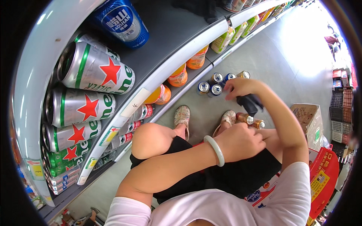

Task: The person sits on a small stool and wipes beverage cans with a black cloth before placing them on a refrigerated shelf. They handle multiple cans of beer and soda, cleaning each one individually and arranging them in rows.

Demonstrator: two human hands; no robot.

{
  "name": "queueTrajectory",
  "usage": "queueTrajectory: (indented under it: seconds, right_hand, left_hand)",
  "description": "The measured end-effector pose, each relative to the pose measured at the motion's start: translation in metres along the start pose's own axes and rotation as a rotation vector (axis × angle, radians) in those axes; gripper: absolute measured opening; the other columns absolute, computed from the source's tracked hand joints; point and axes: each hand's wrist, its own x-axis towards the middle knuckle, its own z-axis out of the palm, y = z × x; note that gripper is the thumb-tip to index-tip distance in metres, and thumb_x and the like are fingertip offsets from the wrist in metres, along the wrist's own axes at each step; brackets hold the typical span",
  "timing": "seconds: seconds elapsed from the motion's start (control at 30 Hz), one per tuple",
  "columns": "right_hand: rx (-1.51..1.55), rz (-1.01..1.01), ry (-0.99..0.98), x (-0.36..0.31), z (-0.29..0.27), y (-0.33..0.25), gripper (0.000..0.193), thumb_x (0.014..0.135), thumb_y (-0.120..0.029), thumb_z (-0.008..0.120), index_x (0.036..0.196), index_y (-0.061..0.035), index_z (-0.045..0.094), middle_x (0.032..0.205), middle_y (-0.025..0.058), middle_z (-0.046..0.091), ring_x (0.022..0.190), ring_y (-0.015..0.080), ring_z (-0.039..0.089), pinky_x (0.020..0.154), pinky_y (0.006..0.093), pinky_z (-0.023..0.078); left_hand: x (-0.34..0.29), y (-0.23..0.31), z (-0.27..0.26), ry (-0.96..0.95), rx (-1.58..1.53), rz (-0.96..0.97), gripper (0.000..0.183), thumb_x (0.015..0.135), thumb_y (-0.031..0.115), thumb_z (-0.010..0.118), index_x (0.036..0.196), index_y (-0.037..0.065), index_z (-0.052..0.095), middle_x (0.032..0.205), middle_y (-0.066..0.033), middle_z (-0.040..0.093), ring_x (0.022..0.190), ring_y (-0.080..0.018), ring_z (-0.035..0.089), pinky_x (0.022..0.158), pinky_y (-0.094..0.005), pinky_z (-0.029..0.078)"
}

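My right hand (243,88) reaches out over the floor with its fingers bent. A black cloth (249,104), smeared by motion, hangs from under its palm. Just left of the fingertips, several drink cans (215,90) stand upright in a cluster on the floor. My left hand (241,141), below a pale bangle (214,150), is curled closed above my lap, and its palm side is hidden. Two gold-brown cans (258,124) stand just beyond it, beside my right shoe (229,117).
On my left, a curved shelf (169,49) carries silver cans with red stars (100,71), a big blue can (124,24) and orange-capped bottles (177,77). A cardboard box (307,120) stands at right, near a red carton (324,173). Grey tiles (279,71) stretch ahead.
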Motion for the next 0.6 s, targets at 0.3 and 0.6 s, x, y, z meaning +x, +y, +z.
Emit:
queueTrajectory:
  seconds: [0.3,0.6]
  right_hand:
    - [0.325,0.5,0.536,0.146,0.145,0.085,0.105,0.067,-0.061,0.087,0.134,0.008,0.046,0.125,0.0294,0.067,0.118,0.0394,0.067,0.099,0.0454,0.054]
    - [0.377,0.45,0.662,0.123,0.147,0.079,0.075,0.067,-0.046,0.086,0.125,-0.0089,0.055,0.112,0.0193,0.074,0.108,0.0366,0.07,0.09,0.0483,0.056]
  left_hand:
    - [-0.002,-0.025,0.01,-0.277,0.299,-0.391,0.008,0.087,0.018,0.065,0.094,0.014,0.063,0.085,-0.001,0.063,0.078,-0.0164,0.067,0.065,-0.031,0.051]
    - [-0.007,-0.044,-0.004,-0.387,0.277,-0.491,0.017,0.087,0.024,0.071,0.098,0.012,0.066,0.092,-0.0034,0.066,0.082,-0.0199,0.07,0.069,-0.0359,0.053]
